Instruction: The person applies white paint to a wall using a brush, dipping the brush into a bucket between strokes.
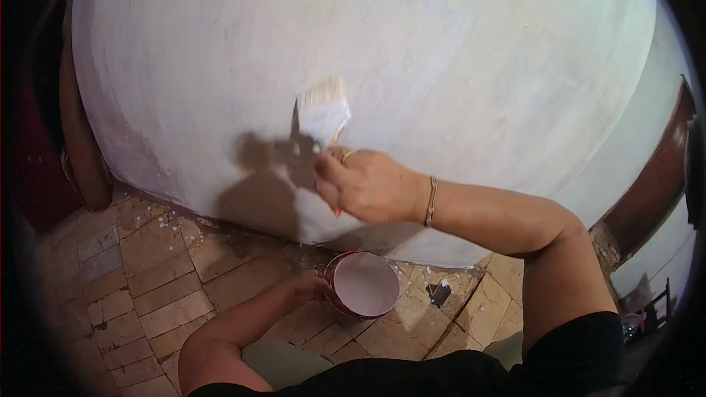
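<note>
In my right hand [364, 185] is a wide flat paintbrush [323, 114], bristles up, its lower part coated white. The brush is at the pale, unevenly whitened wall [412, 44]; whether the bristle tips touch it I cannot tell. My fingers are wrapped round the handle, which they mostly hide. Lower down, my left hand [305, 288] grips the side of a round dark red bucket [329, 279] with whitish paint [365, 285] inside. The bucket is tilted a little toward me, and its far-side fingers are partly hidden.
Worn floor tiles [158, 287] spotted with white drips run along the wall's foot. A small dark scrap [439, 293] lies right of the bucket. Brown door frames stand at the left [82, 125] and right [654, 176]. My shadow [261, 191] falls on the wall.
</note>
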Demonstrator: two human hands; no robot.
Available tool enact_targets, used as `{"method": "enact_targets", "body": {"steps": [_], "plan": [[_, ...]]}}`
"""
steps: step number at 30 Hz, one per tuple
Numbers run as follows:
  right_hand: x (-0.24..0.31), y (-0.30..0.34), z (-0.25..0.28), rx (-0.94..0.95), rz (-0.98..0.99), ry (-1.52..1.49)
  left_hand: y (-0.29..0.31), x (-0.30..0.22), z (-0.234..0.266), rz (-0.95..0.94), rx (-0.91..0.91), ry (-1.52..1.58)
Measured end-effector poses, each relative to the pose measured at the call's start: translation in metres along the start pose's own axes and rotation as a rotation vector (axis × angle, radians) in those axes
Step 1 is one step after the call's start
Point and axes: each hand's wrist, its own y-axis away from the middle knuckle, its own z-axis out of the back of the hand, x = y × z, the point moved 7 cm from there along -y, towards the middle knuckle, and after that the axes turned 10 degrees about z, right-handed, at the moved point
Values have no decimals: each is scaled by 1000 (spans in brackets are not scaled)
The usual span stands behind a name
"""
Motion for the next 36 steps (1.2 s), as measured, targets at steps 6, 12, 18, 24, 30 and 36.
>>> {"method": "enact_targets", "body": {"steps": [6,12,18,24,30,36], "plan": [[-77,-36,36,-253,-317,-485,16,-17,-16,-76,-82,-26],[-195,-68,165,-347,-686,-427,14,-22,-21,-6,-187,-12],[-226,-86,264,-638,-379,217,9,-18,-16,15,-66,-10],[-192,-84,138,-269,-437,198,5,-7,0,13,-72,43],[-48,-45,32,-191,-147,-392,1,-8,-5,21,-57,-25],[-54,-13,10,-121,-487,-592,-6,-4,2,11,-53,-40]]}}
